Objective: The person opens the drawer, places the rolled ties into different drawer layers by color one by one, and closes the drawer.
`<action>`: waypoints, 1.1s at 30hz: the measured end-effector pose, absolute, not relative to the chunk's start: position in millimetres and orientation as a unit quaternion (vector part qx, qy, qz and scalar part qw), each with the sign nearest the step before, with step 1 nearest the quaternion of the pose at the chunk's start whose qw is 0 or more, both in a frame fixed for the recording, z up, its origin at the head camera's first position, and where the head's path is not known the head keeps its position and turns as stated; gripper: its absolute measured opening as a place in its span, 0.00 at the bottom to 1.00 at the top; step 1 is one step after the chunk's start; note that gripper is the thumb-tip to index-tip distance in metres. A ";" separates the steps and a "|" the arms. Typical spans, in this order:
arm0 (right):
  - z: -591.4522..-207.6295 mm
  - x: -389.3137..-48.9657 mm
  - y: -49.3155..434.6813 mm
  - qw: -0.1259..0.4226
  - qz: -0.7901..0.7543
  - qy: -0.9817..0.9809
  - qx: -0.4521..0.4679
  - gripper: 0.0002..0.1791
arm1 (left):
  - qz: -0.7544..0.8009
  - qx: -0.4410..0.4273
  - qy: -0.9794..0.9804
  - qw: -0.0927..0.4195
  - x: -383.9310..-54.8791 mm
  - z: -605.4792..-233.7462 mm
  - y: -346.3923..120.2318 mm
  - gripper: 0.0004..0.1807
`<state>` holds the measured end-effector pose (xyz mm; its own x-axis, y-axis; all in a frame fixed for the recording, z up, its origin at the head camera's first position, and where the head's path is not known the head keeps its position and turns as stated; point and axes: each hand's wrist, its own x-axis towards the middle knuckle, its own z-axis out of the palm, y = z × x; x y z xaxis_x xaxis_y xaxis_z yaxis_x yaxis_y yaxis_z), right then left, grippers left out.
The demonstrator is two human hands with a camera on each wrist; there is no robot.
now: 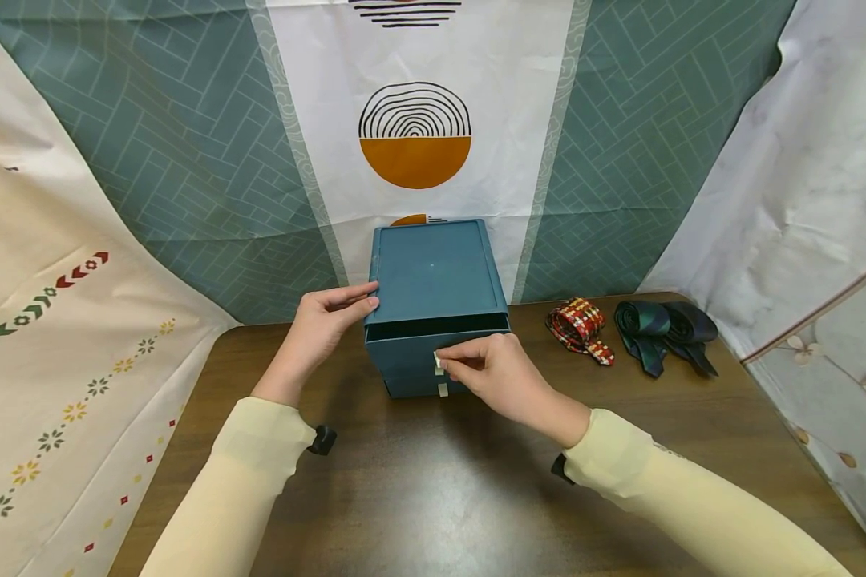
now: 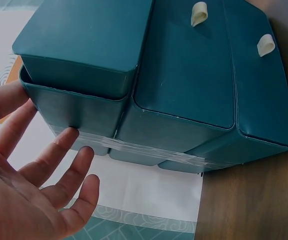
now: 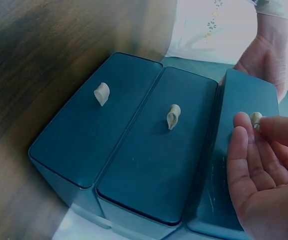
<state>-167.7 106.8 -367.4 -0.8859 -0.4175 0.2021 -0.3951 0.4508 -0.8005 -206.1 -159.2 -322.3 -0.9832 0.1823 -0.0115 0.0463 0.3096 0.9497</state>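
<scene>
Thumb against finger, our right hand (image 1: pixel 503 377) pinches the pale tab (image 3: pixel 255 119) of the slightly protruding top drawer (image 1: pixel 402 350), while our left hand (image 1: pixel 322 327), fingers extended, touches the upper left edge of the cabinet (image 1: pixel 433 272) on the table (image 1: pixel 418 513). We judge sliding that drawer to be in hand, which calls for level movement and a braced cabinet. Our left wrist view reveals clear tape (image 2: pixel 144 150) along the cabinet's side; only the head view shows us rolled neckties (image 1: pixel 577 324).

The right hand (image 1: pixel 501 375) partly hides the pull tab (image 3: pixel 256 118) of the top drawer (image 1: pixel 402 349), whose dark inside I can't make out; on the near side, the left sleeve (image 1: pixel 220 485) and right sleeve (image 1: pixel 681 485) both run out of my sight.
</scene>
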 end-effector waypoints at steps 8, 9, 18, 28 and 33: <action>-362.3 -164.4 107.8 0.024 -0.452 0.858 -0.242 0.12 | 0.578 0.075 0.811 0.048 -220.7 -342.5 -165.9 0.25; -361.7 -164.0 108.0 0.027 -0.451 0.859 -0.242 0.12 | 0.578 0.075 0.811 0.047 -221.6 -343.6 -166.3 0.24; -358.3 -160.2 109.2 0.044 -0.442 0.862 -0.244 0.11 | 0.583 0.075 0.807 0.052 -218.1 -337.5 -164.8 0.24; -357.0 -157.9 110.1 0.049 -0.436 0.864 -0.247 0.11 | 0.581 0.069 0.809 0.065 -205.9 -318.9 -158.4 0.23; -355.5 -156.2 110.2 0.060 -0.434 0.864 -0.248 0.12 | 0.586 0.068 0.804 0.066 -210.0 -324.0 -160.7 0.22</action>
<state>-156.2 110.2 -355.5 -0.8694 -0.4813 0.1117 -0.3768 0.4996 -0.7800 -210.0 -160.7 -324.0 -0.9820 0.1867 -0.0274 0.0311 0.3032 0.9524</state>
